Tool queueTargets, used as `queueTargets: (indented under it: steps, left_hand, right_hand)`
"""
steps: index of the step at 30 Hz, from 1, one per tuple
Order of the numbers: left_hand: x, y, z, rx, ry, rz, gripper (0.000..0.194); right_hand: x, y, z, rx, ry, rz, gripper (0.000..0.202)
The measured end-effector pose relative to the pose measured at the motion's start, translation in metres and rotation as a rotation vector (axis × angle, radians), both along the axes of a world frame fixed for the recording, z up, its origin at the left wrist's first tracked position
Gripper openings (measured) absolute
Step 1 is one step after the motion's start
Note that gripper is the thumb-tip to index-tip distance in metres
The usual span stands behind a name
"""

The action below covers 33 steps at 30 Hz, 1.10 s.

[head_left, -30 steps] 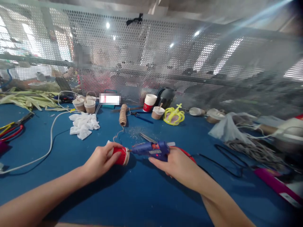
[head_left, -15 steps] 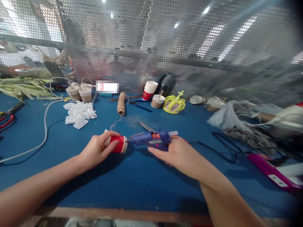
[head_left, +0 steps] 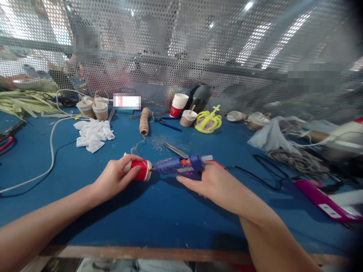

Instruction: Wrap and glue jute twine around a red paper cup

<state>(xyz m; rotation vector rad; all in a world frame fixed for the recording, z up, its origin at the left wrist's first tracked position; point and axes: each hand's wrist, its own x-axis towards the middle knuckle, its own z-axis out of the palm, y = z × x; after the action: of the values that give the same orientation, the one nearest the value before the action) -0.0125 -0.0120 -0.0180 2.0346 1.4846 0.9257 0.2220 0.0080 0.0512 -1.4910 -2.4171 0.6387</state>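
My left hand (head_left: 115,174) is closed around a red and white paper cup (head_left: 142,170) lying on its side, its end facing right. A blue glue gun (head_left: 178,166) is gripped in my right hand (head_left: 214,179), with its nozzle at that end of the cup; whether they touch I cannot tell. A small red light glows on the gun, and a glue stick sticks out at its back. From the cup a thin strand runs up to a roll of twine (head_left: 144,121). Just behind the gun lie scissors (head_left: 176,150), their handles partly hidden by it.
At the back stand stacked paper cups (head_left: 178,105), a small twine-wrapped cup (head_left: 188,118) and a yellow crown-shaped piece (head_left: 208,121). White gloves (head_left: 93,134) lie left, near a white cable (head_left: 52,145). A purple power strip (head_left: 317,196) and a plastic bag (head_left: 268,134) are on the right.
The view has shifted slightly. Both hands keep their hold, and the glue gun's nozzle stays at the cup's end with almost no visible movement.
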Motion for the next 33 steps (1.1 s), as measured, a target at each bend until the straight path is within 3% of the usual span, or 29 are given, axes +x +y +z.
queueTargets:
  steps: [9,16,33]
  left_hand:
    - [0.000,-0.001,-0.003,0.043,0.048,-0.016,0.028]
    - [0.001,-0.001,-0.003,0.069,0.083,-0.024,0.027]
    - [0.000,0.000,-0.004,0.057,0.084,-0.024,0.028]
  right_hand:
    - [-0.006,0.005,0.000,-0.066,0.028,-0.086,0.026]
    - [-0.011,0.007,0.000,-0.020,0.018,-0.121,0.028]
    - [-0.010,0.008,-0.002,0.008,-0.026,-0.116,0.030]
